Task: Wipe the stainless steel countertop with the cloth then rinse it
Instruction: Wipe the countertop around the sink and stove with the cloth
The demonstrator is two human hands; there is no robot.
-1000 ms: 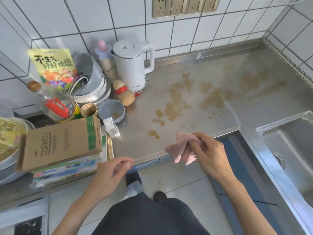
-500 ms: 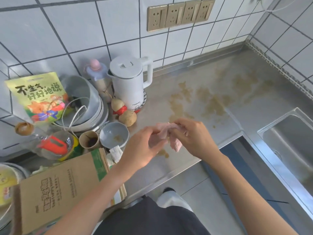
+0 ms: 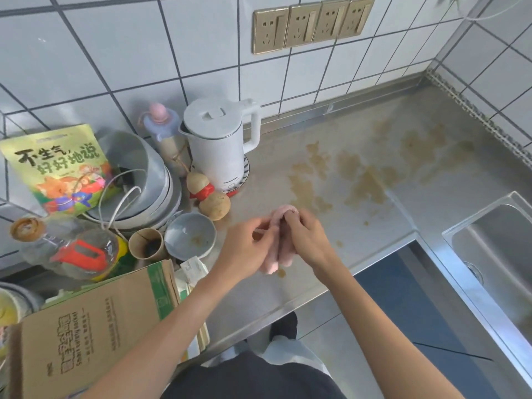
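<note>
A pink cloth [image 3: 280, 249] is bunched between both hands just above the stainless steel countertop [image 3: 403, 203], near its front edge. My left hand [image 3: 247, 246] grips the cloth's left side. My right hand [image 3: 306, 236] holds its right side with fingers curled over the top. Brown stains [image 3: 365, 182] spread across the steel beyond the hands, toward the back wall and the right corner. The sink basin [image 3: 495, 249] lies at the right edge.
A white kettle [image 3: 221, 142], stacked bowls [image 3: 146, 185], a small grey bowl [image 3: 190, 236], a gourd figure [image 3: 207, 197], a plastic bottle [image 3: 69, 249] and a cardboard box [image 3: 86, 332] crowd the counter's left part. Wall sockets [image 3: 311, 24] sit above.
My left hand rose from the counter's front edge and took hold of the cloth beside the right hand. Both hands moved forward over the counter with it.
</note>
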